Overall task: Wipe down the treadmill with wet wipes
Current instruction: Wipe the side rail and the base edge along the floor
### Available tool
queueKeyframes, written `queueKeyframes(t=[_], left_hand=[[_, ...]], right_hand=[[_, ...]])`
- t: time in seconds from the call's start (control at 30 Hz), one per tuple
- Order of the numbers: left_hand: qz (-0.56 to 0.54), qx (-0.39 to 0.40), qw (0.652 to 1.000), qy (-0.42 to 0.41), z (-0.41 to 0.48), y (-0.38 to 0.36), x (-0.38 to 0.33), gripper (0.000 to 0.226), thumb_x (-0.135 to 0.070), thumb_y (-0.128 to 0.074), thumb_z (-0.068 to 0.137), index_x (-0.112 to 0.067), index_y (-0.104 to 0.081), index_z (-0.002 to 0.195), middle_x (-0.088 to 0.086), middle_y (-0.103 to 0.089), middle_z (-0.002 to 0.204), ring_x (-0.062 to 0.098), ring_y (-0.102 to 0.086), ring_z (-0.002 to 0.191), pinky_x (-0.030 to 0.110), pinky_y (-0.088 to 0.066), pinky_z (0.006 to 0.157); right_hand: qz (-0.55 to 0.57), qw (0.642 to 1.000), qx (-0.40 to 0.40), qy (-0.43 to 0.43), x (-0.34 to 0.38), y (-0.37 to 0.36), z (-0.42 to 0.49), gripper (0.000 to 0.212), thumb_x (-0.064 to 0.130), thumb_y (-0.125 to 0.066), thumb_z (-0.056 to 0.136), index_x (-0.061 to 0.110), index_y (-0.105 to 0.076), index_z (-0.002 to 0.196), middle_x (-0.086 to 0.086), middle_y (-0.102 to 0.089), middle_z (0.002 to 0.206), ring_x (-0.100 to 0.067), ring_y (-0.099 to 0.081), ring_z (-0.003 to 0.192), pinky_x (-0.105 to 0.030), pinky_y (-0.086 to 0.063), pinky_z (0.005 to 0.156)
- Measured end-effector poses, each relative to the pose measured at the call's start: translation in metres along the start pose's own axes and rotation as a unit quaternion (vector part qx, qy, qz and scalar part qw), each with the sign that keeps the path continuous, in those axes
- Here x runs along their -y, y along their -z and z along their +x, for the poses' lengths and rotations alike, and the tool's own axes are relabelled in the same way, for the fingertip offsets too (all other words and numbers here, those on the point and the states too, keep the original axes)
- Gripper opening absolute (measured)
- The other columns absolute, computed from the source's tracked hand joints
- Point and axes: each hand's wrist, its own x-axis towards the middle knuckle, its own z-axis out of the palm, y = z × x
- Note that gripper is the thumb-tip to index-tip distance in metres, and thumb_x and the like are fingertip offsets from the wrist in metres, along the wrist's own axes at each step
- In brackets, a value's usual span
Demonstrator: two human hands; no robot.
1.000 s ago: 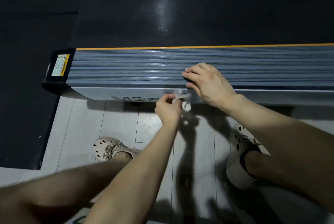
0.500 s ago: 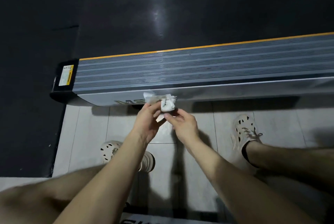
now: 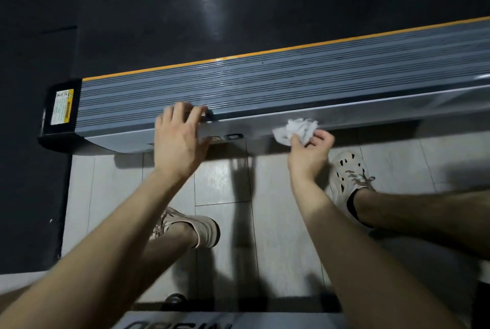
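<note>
View from above, looking down at a person crouched beside a treadmill (image 3: 371, 116). Its dark belt (image 3: 238, 10) fills the top of the picture. Nearer lies a grey ribbed rail (image 3: 291, 81) edged with an orange stripe (image 3: 265, 52), running from left to right and rising slightly to the right. A yellow and white label (image 3: 63, 107) sits on the black end cap at the left.

The left hand (image 3: 180, 143) has a wide grip: its fingers are spread and hold nothing, with the fingertips resting on the near edge of the rail and the palm over the smooth grey side of the machine, partly covering a logo.

The right hand (image 3: 309, 153), well to the right, has its grip closed round a crumpled white wipe (image 3: 297, 129), held between thumb and fingers. The wipe lies against the treadmill's side, just below the rail.

Below, pale floor (image 3: 278, 222) tiles show, with a beige shoe (image 3: 191, 225) under the left arm and another, with holes in it, beside the right wrist.
</note>
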Motion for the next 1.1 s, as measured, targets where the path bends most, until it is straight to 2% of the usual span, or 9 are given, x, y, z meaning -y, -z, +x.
queueKeyframes(t=[0.13, 0.27, 0.33, 0.57, 0.63, 0.7, 0.8, 1.0, 1.1], left_hand=[[0.074, 0.045, 0.995, -0.047, 0.023, -0.007, 0.021, 0.085, -0.025, -0.068, 0.100, -0.040, -0.019, 0.167, 0.015, -0.027, 0.171, 0.041, -0.025, 0.156, 0.059, -0.030, 0.123], [0.095, 0.035, 0.993, -0.067, 0.024, -0.003, 0.030, 0.091, -0.009, -0.066, 0.091, -0.044, -0.026, 0.165, 0.011, -0.036, 0.166, 0.040, -0.039, 0.143, 0.057, -0.043, 0.103], [0.106, 0.042, 0.990, -0.086, 0.029, 0.003, 0.037, 0.097, -0.008, -0.066, 0.085, -0.046, -0.026, 0.164, 0.008, -0.038, 0.164, 0.040, -0.043, 0.134, 0.054, -0.044, 0.095], [0.113, 0.032, 0.989, -0.091, 0.028, 0.006, 0.038, 0.100, -0.003, -0.065, 0.082, -0.047, -0.028, 0.164, 0.008, -0.041, 0.159, 0.038, -0.044, 0.124, 0.049, -0.039, 0.088], [0.107, 0.029, 0.990, -0.082, 0.027, 0.005, 0.036, 0.098, -0.003, -0.065, 0.083, -0.047, -0.030, 0.163, 0.008, -0.041, 0.159, 0.038, -0.046, 0.123, 0.050, -0.040, 0.087], [0.104, 0.030, 0.991, -0.081, 0.026, 0.004, 0.035, 0.093, -0.006, -0.067, 0.087, -0.045, -0.031, 0.163, 0.009, -0.042, 0.159, 0.039, -0.046, 0.125, 0.051, -0.041, 0.088], [0.096, 0.032, 0.992, -0.075, 0.024, 0.004, 0.033, 0.081, -0.026, -0.071, 0.095, -0.043, -0.031, 0.163, 0.011, -0.039, 0.161, 0.040, -0.044, 0.131, 0.054, -0.043, 0.094], [0.072, 0.036, 0.996, -0.045, 0.028, 0.002, 0.021, 0.073, -0.048, -0.072, 0.095, -0.039, -0.036, 0.158, 0.013, -0.038, 0.158, 0.043, -0.040, 0.136, 0.059, -0.040, 0.104], [0.053, 0.039, 0.996, -0.059, 0.033, 0.006, 0.012, 0.065, -0.041, -0.076, 0.093, -0.028, -0.046, 0.149, 0.013, -0.042, 0.153, 0.043, -0.041, 0.134, 0.062, -0.041, 0.105]], right_hand=[[-0.032, 0.993, -0.083, 0.076, -0.005, -0.026, -0.005, 0.044, 0.006, -0.080, 0.087, 0.026, -0.057, 0.119, -0.003, -0.066, 0.121, -0.022, -0.068, 0.105, -0.045, -0.061, 0.090], [-0.069, 0.959, 0.138, 0.240, -0.015, -0.096, -0.109, 0.027, 0.011, -0.077, 0.091, 0.024, -0.065, 0.111, 0.005, -0.061, 0.115, -0.018, -0.063, 0.094, -0.040, -0.057, 0.079], [-0.062, 0.948, 0.165, 0.263, -0.008, -0.106, -0.119, 0.024, 0.006, -0.076, 0.089, 0.020, -0.068, 0.107, 0.004, -0.060, 0.109, -0.017, -0.062, 0.092, -0.040, -0.056, 0.080], [-0.016, 0.975, -0.066, 0.211, -0.008, -0.051, -0.044, 0.030, 0.000, -0.073, 0.085, 0.015, -0.069, 0.111, -0.003, -0.061, 0.119, -0.016, -0.063, 0.098, -0.039, -0.058, 0.087], [-0.037, 0.964, -0.001, 0.263, -0.003, -0.075, -0.073, 0.030, -0.003, -0.073, 0.085, 0.011, -0.068, 0.111, -0.006, -0.059, 0.116, -0.011, -0.057, 0.097, -0.025, -0.053, 0.085], [-0.074, 0.946, 0.115, 0.295, -0.001, -0.097, -0.107, 0.028, 0.001, -0.073, 0.088, 0.016, -0.067, 0.111, -0.001, -0.057, 0.114, -0.013, -0.058, 0.094, -0.032, -0.055, 0.080], [-0.063, 0.954, 0.131, 0.263, -0.002, -0.087, -0.097, 0.028, 0.001, -0.073, 0.088, 0.019, -0.066, 0.108, 0.002, -0.058, 0.114, -0.012, -0.060, 0.094, -0.034, -0.057, 0.082], [0.040, 0.981, -0.151, 0.115, 0.005, -0.024, 0.016, 0.041, -0.010, -0.066, 0.086, 0.017, -0.061, 0.116, -0.006, -0.061, 0.133, -0.031, -0.065, 0.117, -0.033, -0.058, 0.094], [0.031, 0.993, -0.074, 0.091, -0.005, -0.073, -0.044, 0.041, -0.010, -0.067, 0.085, 0.017, -0.060, 0.115, -0.006, -0.058, 0.131, -0.028, -0.063, 0.111, -0.041, -0.059, 0.091]])
